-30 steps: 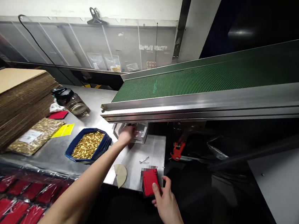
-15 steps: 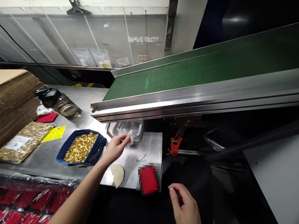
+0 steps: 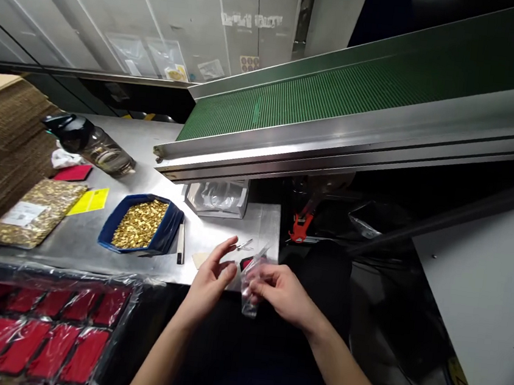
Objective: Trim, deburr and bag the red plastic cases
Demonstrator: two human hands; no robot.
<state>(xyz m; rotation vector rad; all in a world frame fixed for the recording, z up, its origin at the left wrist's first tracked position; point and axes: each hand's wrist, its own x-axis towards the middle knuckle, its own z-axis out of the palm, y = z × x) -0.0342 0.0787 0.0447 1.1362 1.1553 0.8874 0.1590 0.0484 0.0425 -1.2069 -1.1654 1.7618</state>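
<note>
Nearest, in front of the blue tub [image 3: 171, 227] and to its left, a plastic-lined box holds rows of red packs [image 3: 44, 351]; a bag dropped that way could get lost among their shiny wraps. In front of the tub and to its right, the right hand [image 3: 281, 290] pinches a clear bag [image 3: 249, 299], while the left hand [image 3: 215, 277], fingers parted, grasps nothing and hangs near it, not touching. Held by only 1 hand, thin film like this might slip or crumple, and its lower end shows against the dark past the front edge of the counter [image 3: 261, 217]. A red item [image 3: 246, 263], right of the tub and partly hidden behind the bag, seems near that edge, so a careless knuckle could knock it off. Slightly farther, still right of the tub, a small silvery piece [image 3: 244, 246] lies near the left fingertips, where a sleeveless swipe could scatter it. The tub's gold-coloured pieces [image 3: 140, 224] might spill if an elbow bumped the wall. Beyond the tub to the right, clear film in a tray [image 3: 215, 212] could cling together, making 2 come away at once
</note>
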